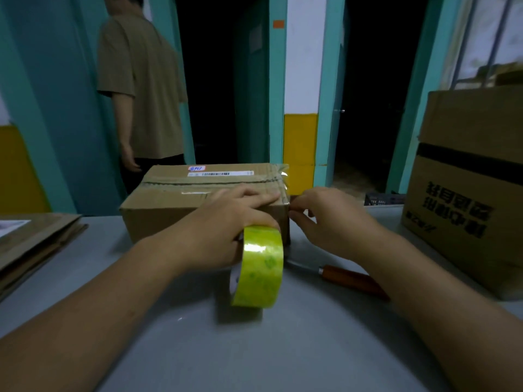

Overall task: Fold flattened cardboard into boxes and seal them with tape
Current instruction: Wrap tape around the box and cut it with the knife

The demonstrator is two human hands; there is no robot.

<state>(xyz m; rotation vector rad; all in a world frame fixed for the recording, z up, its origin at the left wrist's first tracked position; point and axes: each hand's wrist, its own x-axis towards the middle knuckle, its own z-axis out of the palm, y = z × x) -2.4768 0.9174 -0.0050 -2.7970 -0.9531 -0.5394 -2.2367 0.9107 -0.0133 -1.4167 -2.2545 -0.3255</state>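
- Left hand: mine, grasping the tape roll from above, with fingers stretched onto the near top edge of the box.
- Right hand: mine, fingertips pinched together at the box's near right corner; what they pinch, I cannot tell.
- Box: closed, taped along its top seam, standing on the grey table.
- Knife: lying on the table under my right wrist.
- Flattened cardboard: stacked at the table's left edge.
- Large carton: standing at the right.
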